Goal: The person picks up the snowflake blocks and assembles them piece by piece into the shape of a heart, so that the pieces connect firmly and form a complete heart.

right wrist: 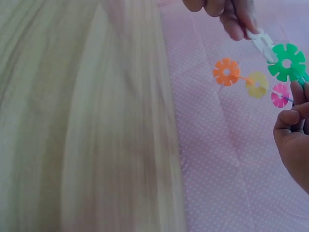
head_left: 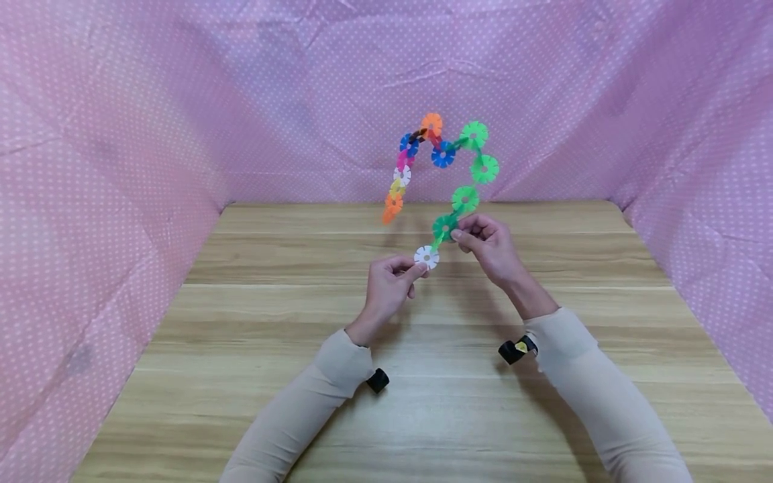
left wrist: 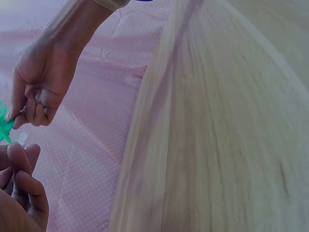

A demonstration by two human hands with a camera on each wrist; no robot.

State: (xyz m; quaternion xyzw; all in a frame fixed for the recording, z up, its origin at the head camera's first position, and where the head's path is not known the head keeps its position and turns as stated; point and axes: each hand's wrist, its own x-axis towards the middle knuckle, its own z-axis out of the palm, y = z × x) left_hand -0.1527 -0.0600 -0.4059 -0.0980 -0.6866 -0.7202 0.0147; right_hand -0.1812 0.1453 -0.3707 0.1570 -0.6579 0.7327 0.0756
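A curved chain of slotted plastic discs [head_left: 465,194] is held up above the table, bending back on itself. My left hand [head_left: 389,285] pinches the white disc [head_left: 432,261] at the near end between thumb and fingers. Just up the chain, my right hand [head_left: 492,251] grips a dark green disc [head_left: 440,222] by its edge. Several brighter green discs rise from there, then blue, orange, pink, white and yellow ones follow. The far end hangs free at the left with orange discs [head_left: 394,206]. In the right wrist view, the white disc [right wrist: 263,44] joins a green disc [right wrist: 292,50].
The light wooden table [head_left: 272,376] lies beneath both forearms. Pink dotted cloth [head_left: 314,87] hangs behind it and along both sides. A black wrist device [head_left: 378,380] sits at the left cuff, another [head_left: 512,352] at the right cuff.
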